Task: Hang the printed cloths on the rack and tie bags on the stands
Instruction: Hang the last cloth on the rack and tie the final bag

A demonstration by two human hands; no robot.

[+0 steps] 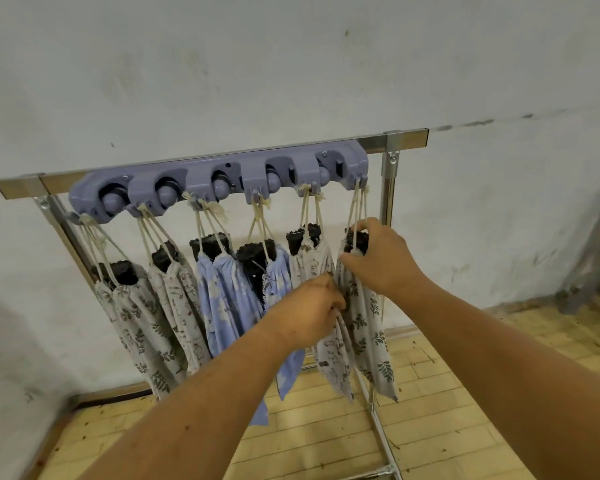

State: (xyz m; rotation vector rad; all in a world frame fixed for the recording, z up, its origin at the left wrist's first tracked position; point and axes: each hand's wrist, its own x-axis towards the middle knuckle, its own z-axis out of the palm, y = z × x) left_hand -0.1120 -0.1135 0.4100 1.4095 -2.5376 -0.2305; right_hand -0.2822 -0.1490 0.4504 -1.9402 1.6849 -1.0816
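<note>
The leaf-print drawstring bag (368, 327) hangs by its cords from the right-end hook of the purple holder (201, 178) on the steel rack (406, 138); my right hand (381, 258) grips its gathered neck, my left hand (312, 310) pinches its cloth lower down, five other bags (142, 317) alongside

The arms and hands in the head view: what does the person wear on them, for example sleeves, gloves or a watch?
Nothing shows on them. The left arm and right arm are bare down to the frame edge, with no sleeves. The left hand and right hand have no gloves. No watch, bracelet or ring is visible, though some fingers are partly hidden.
</note>
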